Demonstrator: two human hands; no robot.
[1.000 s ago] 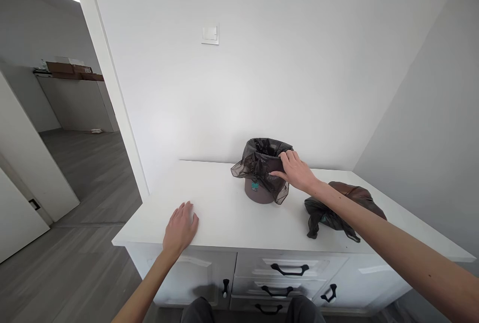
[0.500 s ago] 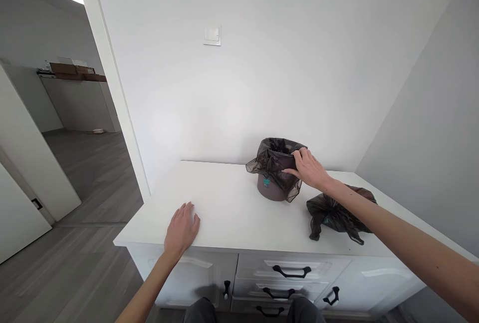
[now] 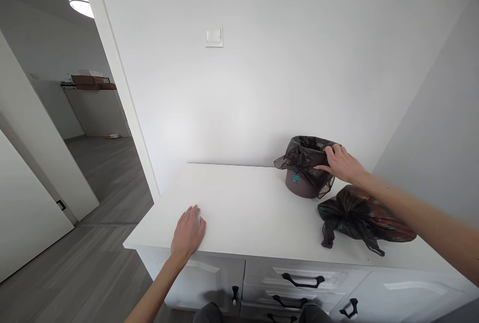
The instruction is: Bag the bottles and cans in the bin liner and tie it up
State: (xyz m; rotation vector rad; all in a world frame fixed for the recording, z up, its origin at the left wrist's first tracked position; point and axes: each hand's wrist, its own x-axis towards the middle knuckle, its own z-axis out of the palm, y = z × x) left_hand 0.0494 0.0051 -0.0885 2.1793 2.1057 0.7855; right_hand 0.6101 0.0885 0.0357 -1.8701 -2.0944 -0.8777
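Note:
Lined with a thin black bag, a small brown trash can stands upright near the wall, the bag's edge folded over its rim and hanging outside. My right hand grips the can's right rim through the bag, fingers over the edge and thumb on the outer side. In front of it, partly under my right forearm, lies a tied black trash bag with coloured contents showing through. My left hand rests palm down on the white countertop near its front left edge, holding nothing.
Below the countertop are white cabinet doors and drawers with black handles. A light switch is on the wall behind. At left, a doorway opens onto a grey floor, with cardboard boxes on a far surface.
The trash can has moved right along the countertop with my right hand on its rim. The view has shifted slightly; my left hand stays resting on the countertop.

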